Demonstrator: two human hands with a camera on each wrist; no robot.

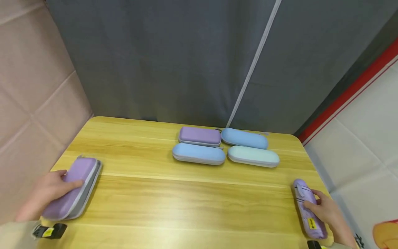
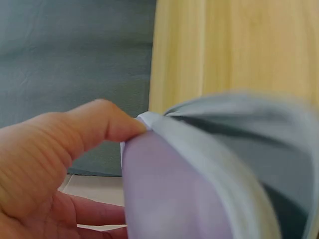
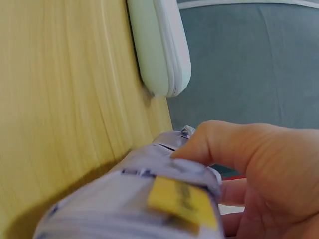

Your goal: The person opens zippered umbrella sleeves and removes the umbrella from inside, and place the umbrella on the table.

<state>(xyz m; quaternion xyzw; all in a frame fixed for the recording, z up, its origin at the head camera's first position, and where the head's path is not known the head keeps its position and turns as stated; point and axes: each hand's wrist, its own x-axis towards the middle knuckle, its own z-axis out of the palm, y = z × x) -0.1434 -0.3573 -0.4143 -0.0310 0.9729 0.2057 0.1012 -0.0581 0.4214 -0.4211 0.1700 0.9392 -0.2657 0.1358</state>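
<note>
On the left, my left hand grips a purple zip case with a grey edge, thumb across its top. The left wrist view shows the case's lid parted from its grey lower half, with a dark gap between them. Over at the right edge of the table, my right hand holds a folded lilac umbrella with dark markings and a yellow label. In the right wrist view the thumb presses on the umbrella's fabric, while its near end is blurred.
Toward the back of the wooden table lie a smaller purple case, two blue cases and a pale green case, close together. A dark grey curtain hangs behind. Tiled walls flank both sides.
</note>
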